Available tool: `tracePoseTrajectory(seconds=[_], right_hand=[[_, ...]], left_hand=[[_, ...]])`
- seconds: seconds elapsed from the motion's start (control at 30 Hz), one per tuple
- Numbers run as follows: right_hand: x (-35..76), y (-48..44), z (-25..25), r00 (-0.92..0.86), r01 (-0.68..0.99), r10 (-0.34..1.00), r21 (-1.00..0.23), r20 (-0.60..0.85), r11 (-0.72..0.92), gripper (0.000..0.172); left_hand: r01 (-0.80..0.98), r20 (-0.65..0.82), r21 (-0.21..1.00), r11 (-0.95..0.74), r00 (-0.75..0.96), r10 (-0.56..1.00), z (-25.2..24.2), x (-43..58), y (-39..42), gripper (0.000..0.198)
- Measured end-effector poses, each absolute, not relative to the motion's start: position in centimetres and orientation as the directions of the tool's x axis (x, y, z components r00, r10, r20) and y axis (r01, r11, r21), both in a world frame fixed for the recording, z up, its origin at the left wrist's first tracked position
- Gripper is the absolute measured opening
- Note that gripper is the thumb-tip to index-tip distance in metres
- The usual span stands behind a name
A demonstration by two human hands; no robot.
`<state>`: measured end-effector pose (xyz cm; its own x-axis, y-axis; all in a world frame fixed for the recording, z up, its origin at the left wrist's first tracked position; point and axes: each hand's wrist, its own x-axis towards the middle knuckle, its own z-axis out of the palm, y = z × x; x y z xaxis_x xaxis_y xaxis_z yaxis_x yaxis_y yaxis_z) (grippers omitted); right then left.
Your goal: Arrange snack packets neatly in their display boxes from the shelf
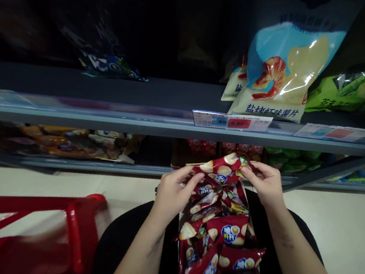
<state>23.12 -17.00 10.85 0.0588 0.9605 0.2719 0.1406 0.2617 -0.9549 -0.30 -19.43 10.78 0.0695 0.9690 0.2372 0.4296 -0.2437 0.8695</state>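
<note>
Between both hands is a dark red snack packet (223, 168) with pale nut pictures and a blue logo. My left hand (176, 191) pinches its left end between thumb and fingers, and my right hand (265, 181) grips its right end. Just below, a long open box of similar red snack packets (227, 230) lies between my knees. Its packets overlap in rows, some upright and some tilted. The held packet is over the far end of this box, whose walls are mostly hidden.
A grey shelf edge (157, 127) with price labels (232, 121) crosses ahead. Above it stand a shrimp chip bag (285, 74) and a green bag (349, 92). The lower shelf holds green packets (292, 158) and wrapped snacks (60, 140). A red basket (74, 234) is at left on the tiled floor.
</note>
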Motion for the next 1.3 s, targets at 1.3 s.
tracePoseTrajectory(seconds=[1.3], right_hand=[[19.7, -17.5, 10.6, -0.606, 0.763, 0.764, -0.435, -0.222, 0.478, 0.028]], left_hand=[[0.886, 0.698, 0.374, -0.273, -0.075, 0.712, 13.2, -4.0, -21.3, 0.012]])
